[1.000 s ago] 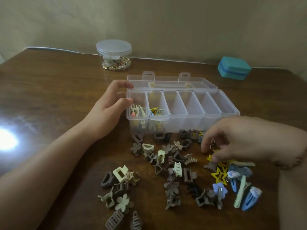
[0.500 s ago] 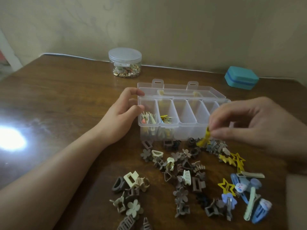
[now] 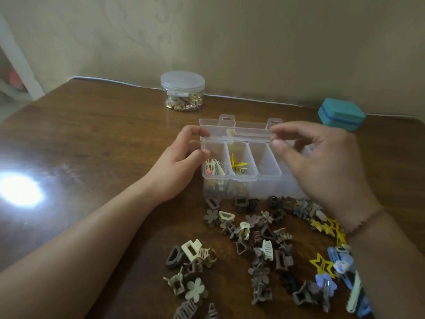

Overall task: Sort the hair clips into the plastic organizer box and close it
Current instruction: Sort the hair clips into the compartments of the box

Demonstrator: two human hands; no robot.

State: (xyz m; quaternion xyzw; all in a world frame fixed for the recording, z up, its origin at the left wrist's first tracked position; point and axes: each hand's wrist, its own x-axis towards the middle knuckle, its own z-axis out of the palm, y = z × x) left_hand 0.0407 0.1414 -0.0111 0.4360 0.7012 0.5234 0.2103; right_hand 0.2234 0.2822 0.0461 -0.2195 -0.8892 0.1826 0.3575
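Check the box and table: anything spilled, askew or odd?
Nothing stands out. The box sits level with its lid open, the clips lie loose on the table awaiting sorting, and the jar stands upright.

My right hand [image 3: 322, 162] covers the right-hand compartments of the organizer box [image 3: 239, 178], so I cannot see what lies in them, nor the box's right end. My right forearm hides part of the blue clips [image 3: 345, 268] and yellow star clips [image 3: 331, 226]. Two brown clips [image 3: 197, 310] are cut off by the bottom edge. The small gold pieces in the jar [image 3: 182, 92] are too small to tell apart. Both my forearms run off the frame.
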